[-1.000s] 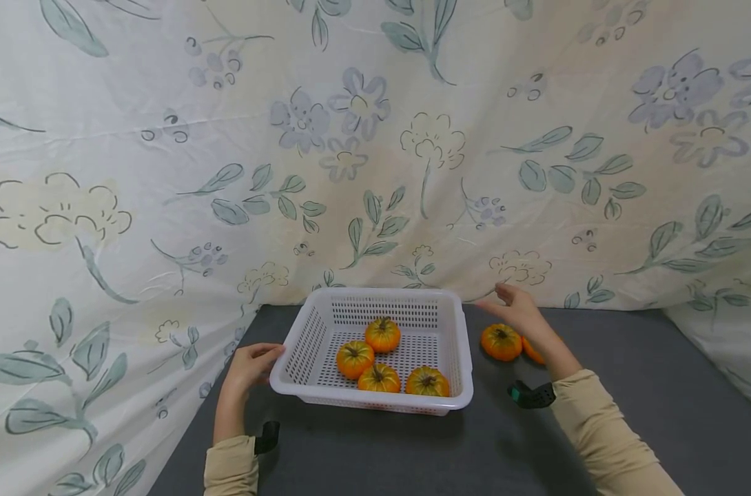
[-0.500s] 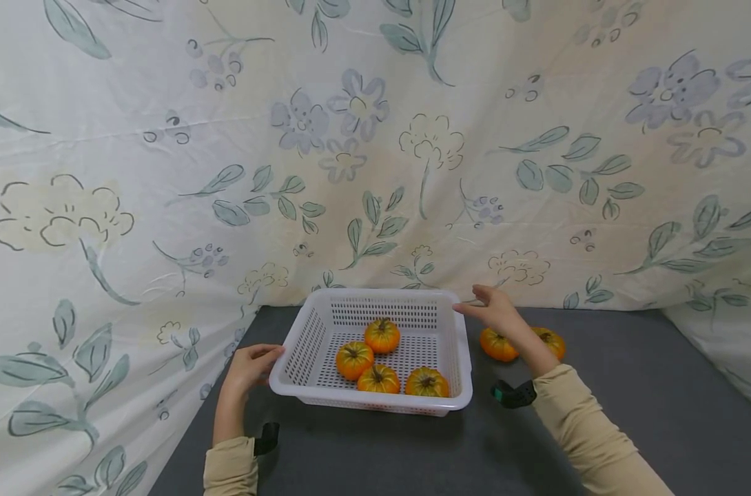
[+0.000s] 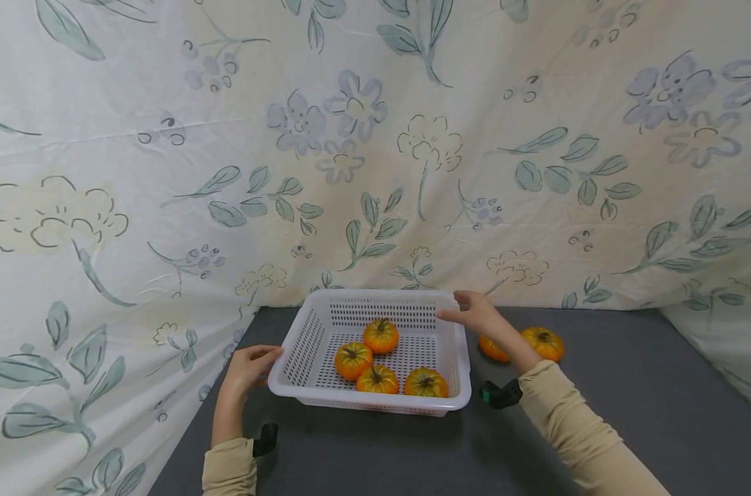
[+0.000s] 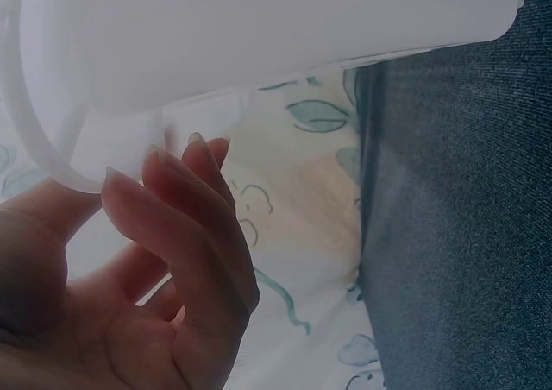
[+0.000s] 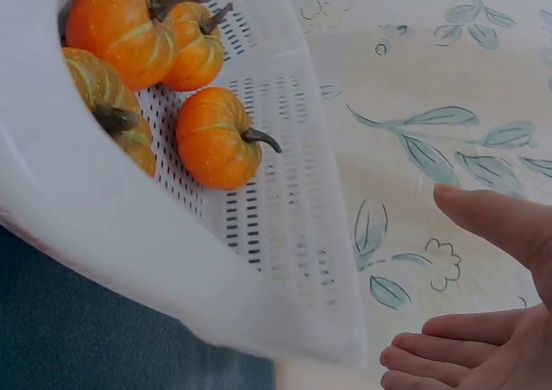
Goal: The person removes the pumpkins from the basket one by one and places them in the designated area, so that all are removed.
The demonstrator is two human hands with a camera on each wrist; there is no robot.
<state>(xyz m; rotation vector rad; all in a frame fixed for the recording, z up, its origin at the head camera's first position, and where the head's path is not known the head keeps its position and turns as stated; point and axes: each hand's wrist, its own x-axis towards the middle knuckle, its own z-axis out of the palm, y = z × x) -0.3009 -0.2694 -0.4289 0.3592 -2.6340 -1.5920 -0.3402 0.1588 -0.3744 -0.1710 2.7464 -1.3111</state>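
A white perforated plastic basket [image 3: 313, 394] stands on the dark table with several small orange pumpkins [image 3: 381, 336] in it. At its left side, my left hand [image 3: 245, 368] holds the rim; the left wrist view shows the thumb and curled fingers [image 4: 185, 243] pinching the basket's edge [image 4: 65, 170]. My right hand [image 3: 479, 317] is at the back right corner, overlapping the rim in the head view. In the right wrist view its thumb [image 5: 496, 222] and fingers are spread apart with nothing between them, beside the basket wall [image 5: 323, 261].
Right of the basket, two more pumpkins lie on the table: one [image 3: 543, 343] in plain sight, the other [image 3: 492, 350] partly hidden by the right forearm. A flowered cloth [image 3: 351, 207] hangs behind the table [image 3: 375, 455] and along its left side.
My right hand has moved left, from above the pumpkins outside to the basket's back right corner. One outside pumpkin is now more exposed, the other more covered. The left hand stays at the rim.
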